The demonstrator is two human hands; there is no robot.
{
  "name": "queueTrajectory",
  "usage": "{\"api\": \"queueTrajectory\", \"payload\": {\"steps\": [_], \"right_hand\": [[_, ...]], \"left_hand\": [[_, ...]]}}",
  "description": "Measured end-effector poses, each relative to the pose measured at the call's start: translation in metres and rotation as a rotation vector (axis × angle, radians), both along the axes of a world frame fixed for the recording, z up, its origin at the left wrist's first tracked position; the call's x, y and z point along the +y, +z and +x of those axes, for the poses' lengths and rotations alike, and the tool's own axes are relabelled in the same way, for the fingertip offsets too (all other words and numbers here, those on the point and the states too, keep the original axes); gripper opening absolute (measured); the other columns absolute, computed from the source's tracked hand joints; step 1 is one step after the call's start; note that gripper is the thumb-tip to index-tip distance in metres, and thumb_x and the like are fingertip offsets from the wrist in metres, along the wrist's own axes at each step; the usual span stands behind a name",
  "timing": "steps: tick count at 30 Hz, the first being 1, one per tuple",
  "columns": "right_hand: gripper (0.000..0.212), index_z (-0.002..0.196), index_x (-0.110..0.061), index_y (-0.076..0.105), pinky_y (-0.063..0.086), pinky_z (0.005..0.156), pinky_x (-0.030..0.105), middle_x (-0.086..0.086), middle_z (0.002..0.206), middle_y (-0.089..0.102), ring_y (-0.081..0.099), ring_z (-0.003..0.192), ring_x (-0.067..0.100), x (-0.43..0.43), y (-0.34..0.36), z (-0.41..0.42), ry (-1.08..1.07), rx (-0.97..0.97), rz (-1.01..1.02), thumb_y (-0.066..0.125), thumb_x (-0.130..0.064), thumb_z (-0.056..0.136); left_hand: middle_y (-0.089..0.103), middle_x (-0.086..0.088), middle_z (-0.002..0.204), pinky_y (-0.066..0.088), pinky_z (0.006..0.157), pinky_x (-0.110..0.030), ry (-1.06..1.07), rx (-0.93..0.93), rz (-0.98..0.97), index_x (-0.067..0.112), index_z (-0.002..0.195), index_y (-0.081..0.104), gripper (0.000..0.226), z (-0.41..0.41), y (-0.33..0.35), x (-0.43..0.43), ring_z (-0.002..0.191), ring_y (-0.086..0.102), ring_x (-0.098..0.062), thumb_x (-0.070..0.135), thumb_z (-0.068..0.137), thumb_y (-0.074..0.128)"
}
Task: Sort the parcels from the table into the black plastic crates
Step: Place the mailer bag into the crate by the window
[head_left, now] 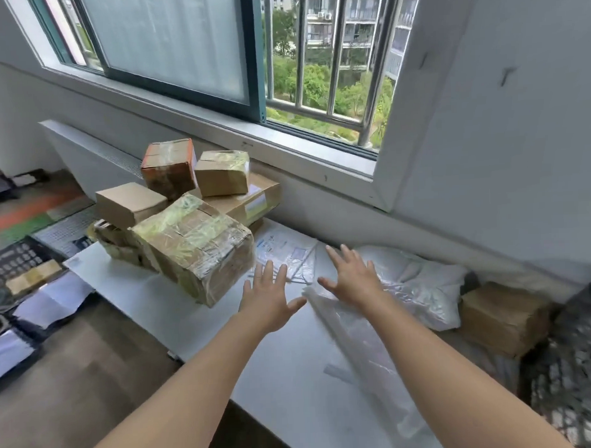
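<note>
Two open hands, left hand (268, 300) and right hand (353, 280), above white table (282, 375).

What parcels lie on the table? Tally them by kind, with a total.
Cardboard boxes: 7
Plastic bags: 3
Total: 10 showing; the pile may hide more.

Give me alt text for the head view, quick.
The left hand and right hand reach open and empty over a white table toward plastic bags. Taped cardboard boxes are piled at the left below a window.
</note>
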State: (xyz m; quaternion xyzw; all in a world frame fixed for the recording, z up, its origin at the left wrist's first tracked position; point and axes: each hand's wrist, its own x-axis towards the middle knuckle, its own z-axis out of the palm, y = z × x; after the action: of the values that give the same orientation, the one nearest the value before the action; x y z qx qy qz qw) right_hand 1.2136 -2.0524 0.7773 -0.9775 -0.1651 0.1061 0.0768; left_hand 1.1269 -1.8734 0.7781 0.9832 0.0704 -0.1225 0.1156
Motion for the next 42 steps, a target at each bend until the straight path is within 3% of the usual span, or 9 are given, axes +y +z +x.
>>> {"api": "queueTrajectory", "payload": {"steps": [11, 24, 28, 31, 33, 35, 38, 40, 42], "right_hand": [[0.076, 0.157, -0.032, 0.002, 0.007, 0.119, 0.053, 0.005, 0.166, 0.003, 0.002, 0.152, 0.022, 0.016, -0.086, 0.109, 0.046, 0.088, -0.084, 0.041, -0.058, 0.098], [0.072, 0.158, -0.025, 0.01, 0.009, 0.118, 0.044, 0.006, 0.164, 0.012, 0.009, 0.15, 0.022, 0.033, -0.141, 0.131, -0.032, 0.058, -0.079, 0.037, -0.056, 0.098], [0.071, 0.158, -0.026, 0.008, 0.008, 0.119, 0.044, 0.005, 0.165, 0.011, 0.009, 0.151, 0.02, 0.036, -0.141, 0.129, -0.041, 0.074, -0.113, 0.035, -0.055, 0.099], [0.07, 0.158, -0.026, 0.009, 0.007, 0.12, 0.042, 0.005, 0.165, 0.01, 0.008, 0.151, 0.019, 0.039, -0.135, 0.13, -0.072, 0.105, -0.09, 0.036, -0.054, 0.1], [0.071, 0.158, -0.022, 0.011, 0.01, 0.12, 0.04, 0.006, 0.165, 0.012, 0.01, 0.151, 0.019, 0.043, -0.13, 0.131, -0.101, 0.139, -0.006, 0.039, -0.053, 0.1], [0.074, 0.158, -0.018, 0.013, 0.019, 0.117, 0.035, 0.006, 0.164, 0.017, 0.018, 0.149, 0.018, 0.048, -0.119, 0.131, -0.216, 0.224, 0.21, 0.044, -0.052, 0.1], [0.078, 0.156, -0.017, 0.019, 0.034, 0.107, 0.032, 0.008, 0.155, 0.038, 0.041, 0.139, 0.022, 0.059, -0.096, 0.137, -0.516, 0.401, 0.593, 0.047, -0.057, 0.096], [0.06, 0.14, -0.018, 0.042, 0.048, 0.101, 0.042, 0.008, 0.137, 0.057, 0.06, 0.12, 0.021, 0.066, -0.075, 0.14, -0.681, 0.448, 0.805, 0.052, -0.056, 0.095], [0.023, 0.106, -0.018, 0.058, 0.061, 0.077, 0.047, 0.005, 0.109, 0.069, 0.071, 0.089, 0.014, 0.071, -0.053, 0.141, -0.793, 0.446, 1.016, 0.06, -0.038, 0.095]], "left_hand": [[-0.003, -0.013, 0.165, 0.01, 0.122, -0.049, -0.031, 0.131, 0.01, 0.015, 0.158, 0.005, 0.079, 0.134, -0.08, 0.006, 0.152, -0.008, -0.03, 0.059, 0.099, 0.035], [0.0, -0.014, 0.164, 0.016, 0.119, -0.048, 0.078, 0.135, 0.027, 0.015, 0.157, 0.008, 0.093, 0.207, -0.17, 0.031, 0.152, -0.002, -0.031, 0.061, 0.09, 0.055], [0.009, -0.018, 0.163, 0.022, 0.116, -0.046, 0.045, 0.107, 0.075, 0.013, 0.156, 0.016, 0.073, 0.206, -0.173, 0.03, 0.151, 0.008, -0.032, 0.051, 0.1, 0.045], [0.029, -0.018, 0.156, 0.035, 0.107, -0.041, 0.012, 0.06, 0.05, 0.01, 0.147, 0.036, 0.047, 0.203, -0.167, 0.032, 0.145, 0.024, -0.033, 0.031, 0.105, 0.039], [0.046, -0.012, 0.142, 0.041, 0.094, -0.04, 0.068, -0.011, -0.052, 0.009, 0.131, 0.052, 0.034, 0.197, -0.158, 0.034, 0.134, 0.038, -0.03, 0.023, 0.105, 0.035], [0.055, -0.009, 0.13, 0.042, 0.088, -0.041, 0.152, -0.087, -0.184, 0.008, 0.12, 0.058, 0.031, 0.188, -0.146, 0.033, 0.124, 0.047, -0.028, 0.02, 0.105, 0.033], [0.06, -0.009, 0.127, 0.044, 0.088, -0.042, 0.119, -0.221, -0.294, 0.009, 0.122, 0.06, 0.027, 0.176, -0.124, 0.028, 0.121, 0.053, -0.028, 0.015, 0.104, 0.04], [0.066, -0.01, 0.112, 0.048, 0.078, -0.042, -0.005, -0.352, -0.333, 0.007, 0.114, 0.065, 0.02, 0.167, -0.107, 0.025, 0.106, 0.062, -0.031, 0.008, 0.1, 0.051], [0.069, -0.012, 0.101, 0.052, 0.07, -0.042, -0.123, -0.459, -0.334, 0.005, 0.106, 0.069, 0.015, 0.161, -0.094, 0.024, 0.094, 0.067, -0.034, 0.003, 0.094, 0.061]]}}
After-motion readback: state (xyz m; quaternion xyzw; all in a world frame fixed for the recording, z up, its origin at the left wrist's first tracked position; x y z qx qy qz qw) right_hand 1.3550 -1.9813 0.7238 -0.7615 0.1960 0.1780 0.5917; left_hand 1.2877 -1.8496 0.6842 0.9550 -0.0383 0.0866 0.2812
